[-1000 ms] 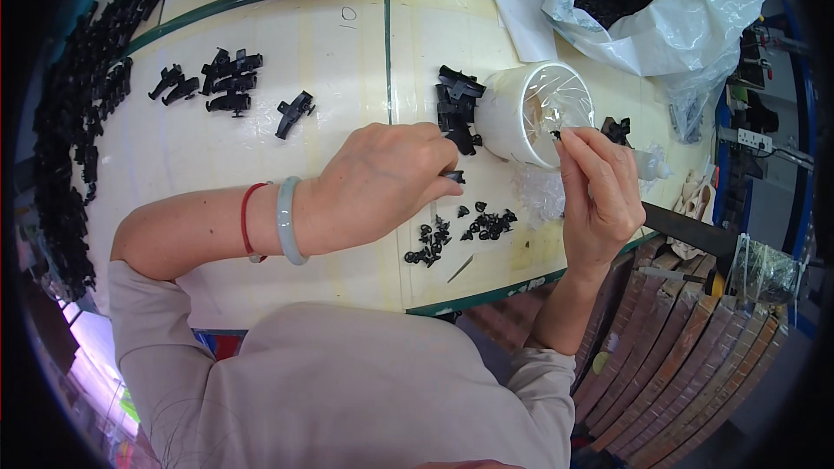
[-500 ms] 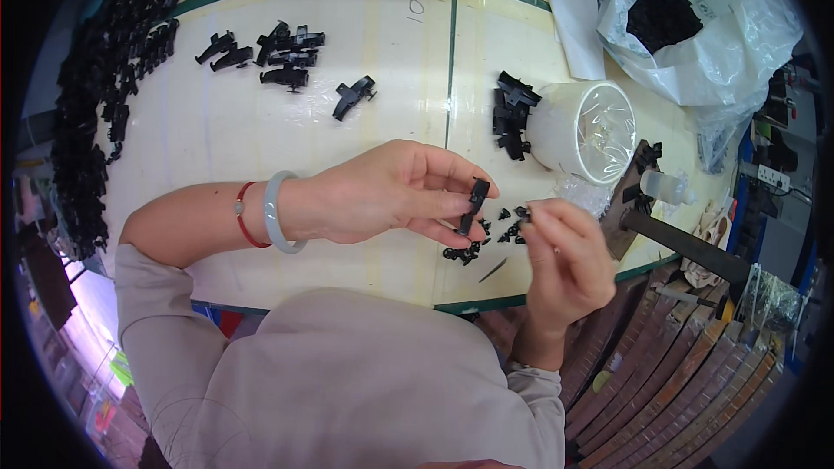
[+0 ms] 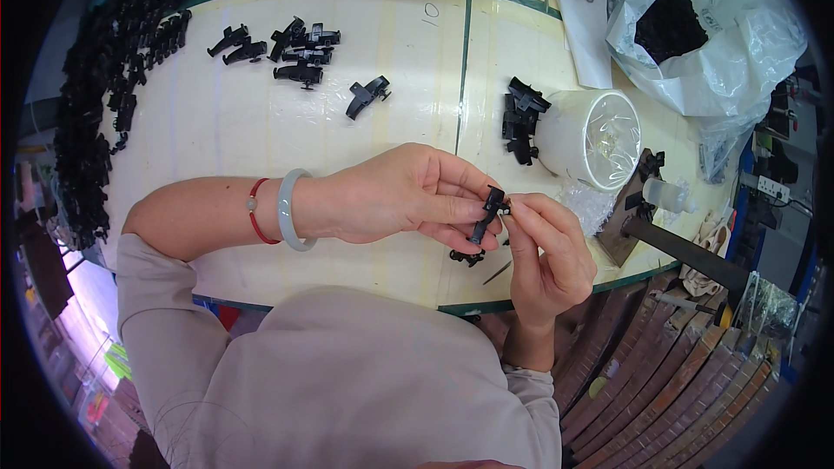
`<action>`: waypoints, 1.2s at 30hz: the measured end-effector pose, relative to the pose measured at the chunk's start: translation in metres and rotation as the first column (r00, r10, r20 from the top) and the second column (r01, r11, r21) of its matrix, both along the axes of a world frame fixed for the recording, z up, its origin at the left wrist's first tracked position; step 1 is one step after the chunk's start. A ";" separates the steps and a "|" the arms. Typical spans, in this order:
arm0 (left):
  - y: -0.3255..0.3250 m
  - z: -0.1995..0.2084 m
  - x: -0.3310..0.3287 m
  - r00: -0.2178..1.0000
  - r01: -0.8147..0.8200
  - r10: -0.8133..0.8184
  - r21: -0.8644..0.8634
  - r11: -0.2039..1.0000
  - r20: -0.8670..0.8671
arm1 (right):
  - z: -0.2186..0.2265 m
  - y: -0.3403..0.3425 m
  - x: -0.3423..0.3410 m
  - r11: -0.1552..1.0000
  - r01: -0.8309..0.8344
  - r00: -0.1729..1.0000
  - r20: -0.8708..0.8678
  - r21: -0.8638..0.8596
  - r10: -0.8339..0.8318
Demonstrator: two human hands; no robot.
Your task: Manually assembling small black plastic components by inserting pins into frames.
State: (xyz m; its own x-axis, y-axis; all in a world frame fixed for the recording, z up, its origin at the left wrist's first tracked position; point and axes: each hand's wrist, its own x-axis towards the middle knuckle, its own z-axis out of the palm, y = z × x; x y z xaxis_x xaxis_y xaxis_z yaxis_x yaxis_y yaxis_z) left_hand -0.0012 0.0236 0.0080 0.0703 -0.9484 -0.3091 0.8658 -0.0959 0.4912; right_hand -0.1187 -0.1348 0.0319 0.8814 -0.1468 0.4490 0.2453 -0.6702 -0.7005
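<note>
Between the thumb and fingers of my left hand (image 3: 413,195) is a black plastic part (image 3: 490,213), long and narrow, held upright and slightly tilted. My right hand (image 3: 547,252) is pinched at the part's upper right side; a tiny piece seems to be between the fingertips, too hidden to name. Under the hands lie small black pieces (image 3: 467,258), mostly covered by my fingers. A thin dark pointed tool (image 3: 497,273) rests on the table beside my right hand.
Black parts like the held one lie in a group (image 3: 304,52) farther left and in a pile (image 3: 523,122) by a white tub (image 3: 565,135). A large black heap (image 3: 95,113) lines the left edge. An open plastic bag (image 3: 721,78), a metal bar (image 3: 686,252) and a small bottle (image 3: 667,195) are at right.
My right hand has moved left from the small pieces and now meets the black plastic part. The left hand still holds that part, turned slightly. The whole view has shifted a little.
</note>
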 end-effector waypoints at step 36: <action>0.023 0.030 0.031 -0.367 -0.469 -0.191 -0.003 0.883 0.910 | -0.001 -0.019 -0.008 0.949 0.047 0.976 -0.188 -0.311 -0.110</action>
